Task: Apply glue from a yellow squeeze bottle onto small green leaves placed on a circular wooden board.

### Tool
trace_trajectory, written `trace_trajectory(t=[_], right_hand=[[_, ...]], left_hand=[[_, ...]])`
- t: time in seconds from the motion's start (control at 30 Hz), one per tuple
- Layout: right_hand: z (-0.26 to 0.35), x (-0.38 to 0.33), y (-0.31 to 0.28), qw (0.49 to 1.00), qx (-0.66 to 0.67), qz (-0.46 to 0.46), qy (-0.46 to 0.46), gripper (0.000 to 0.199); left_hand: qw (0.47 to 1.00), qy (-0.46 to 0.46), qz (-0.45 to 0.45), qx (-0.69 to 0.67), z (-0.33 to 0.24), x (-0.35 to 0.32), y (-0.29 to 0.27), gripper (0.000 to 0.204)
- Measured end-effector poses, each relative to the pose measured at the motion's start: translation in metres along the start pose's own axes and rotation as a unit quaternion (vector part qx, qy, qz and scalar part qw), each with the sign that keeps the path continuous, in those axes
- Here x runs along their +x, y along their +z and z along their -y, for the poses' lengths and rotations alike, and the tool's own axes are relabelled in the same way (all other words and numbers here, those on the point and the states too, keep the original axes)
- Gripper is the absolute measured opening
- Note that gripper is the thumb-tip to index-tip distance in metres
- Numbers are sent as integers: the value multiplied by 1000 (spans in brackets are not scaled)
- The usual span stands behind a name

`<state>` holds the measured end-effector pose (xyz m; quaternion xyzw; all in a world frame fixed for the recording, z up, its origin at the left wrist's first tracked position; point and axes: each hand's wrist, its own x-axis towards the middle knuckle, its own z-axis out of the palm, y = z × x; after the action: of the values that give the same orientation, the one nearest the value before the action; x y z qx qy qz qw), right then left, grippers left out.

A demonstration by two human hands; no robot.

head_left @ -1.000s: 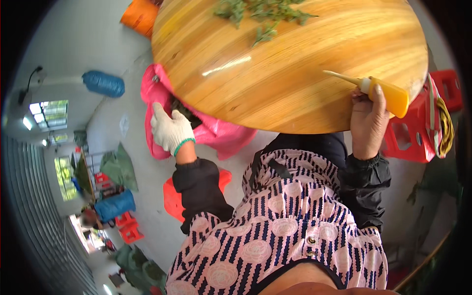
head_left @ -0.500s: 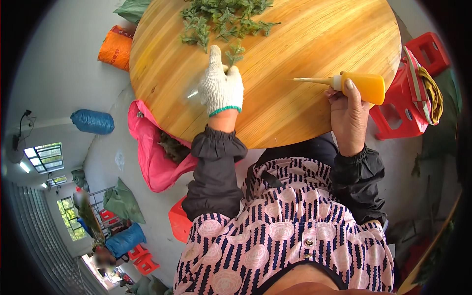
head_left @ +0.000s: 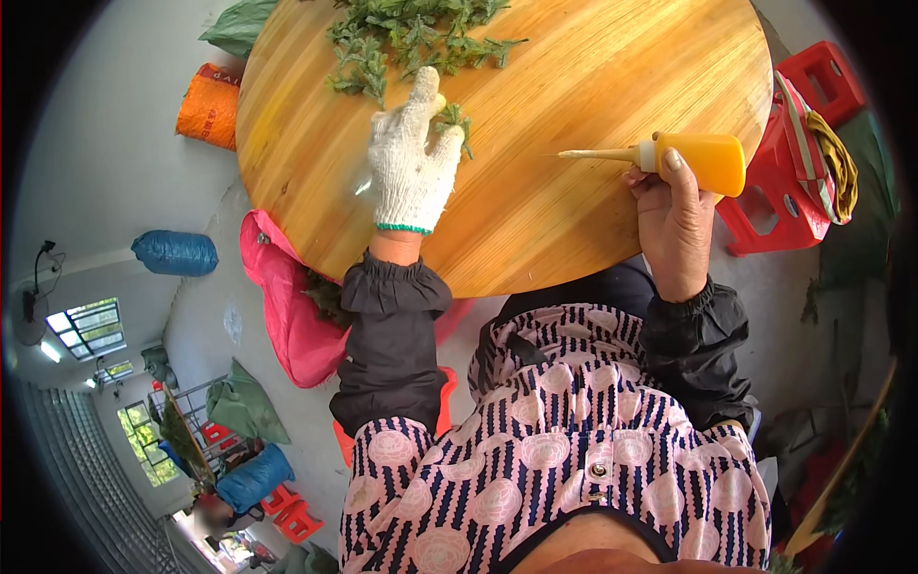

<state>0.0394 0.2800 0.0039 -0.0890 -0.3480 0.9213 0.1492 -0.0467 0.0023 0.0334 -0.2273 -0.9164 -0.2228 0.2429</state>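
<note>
A white knit glove with a green cuff edge covers my left hand (head_left: 413,163), raised over the round wooden table (head_left: 555,220). Its fingers pinch a small green artificial sprig (head_left: 453,122), partly hidden by the glove. My bare right hand (head_left: 677,215) grips a yellow squeeze bottle (head_left: 708,163) with a white collar. The bottle lies sideways in the grip, its long thin nozzle (head_left: 598,154) pointing left toward the sprig but well apart from it. Beyond my left hand, a pile of green artificial sprigs (head_left: 416,33) rests at the table's far side.
A pink sack (head_left: 277,306) with greenery inside stands at the table's near left edge. Red stools (head_left: 770,215) are on the right, one with a striped cloth bag (head_left: 813,158) on it. An orange sack (head_left: 208,107) and a blue bundle (head_left: 175,253) lie to the left.
My left hand has turned slightly, and the sprig in it now tilts right and sits closer to the glove. The right hand still holds the bottle in nearly the same pose.
</note>
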Motion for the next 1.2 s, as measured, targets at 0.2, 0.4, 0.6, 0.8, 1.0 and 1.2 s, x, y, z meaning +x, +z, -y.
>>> trace_trajectory(t=[0.2, 0.4, 0.6, 0.8, 1.0, 1.2], right_hand=[[5, -3, 6, 1000, -13, -7, -13, 17], [-2, 5, 47, 994, -76, 68, -38, 16], [-14, 17, 69, 957, -238, 147, -79, 39], [-22, 20, 72, 946, -240, 198, -89, 37], [-24, 21, 62, 964, -201, 159, -74, 32], [-26, 24, 60, 963, -201, 161, -78, 31]], left_hand=[[1000, -8, 25, -12, 8, -1, 15, 75], [994, -37, 46, 91, -18, 8, 21, 72], [975, -128, 50, 176, -39, 7, 29, 74], [973, -128, 65, 180, -45, 4, 29, 75], [985, -63, -30, 156, -45, 4, 27, 82], [991, -14, 6, 133, -41, 6, 32, 82]])
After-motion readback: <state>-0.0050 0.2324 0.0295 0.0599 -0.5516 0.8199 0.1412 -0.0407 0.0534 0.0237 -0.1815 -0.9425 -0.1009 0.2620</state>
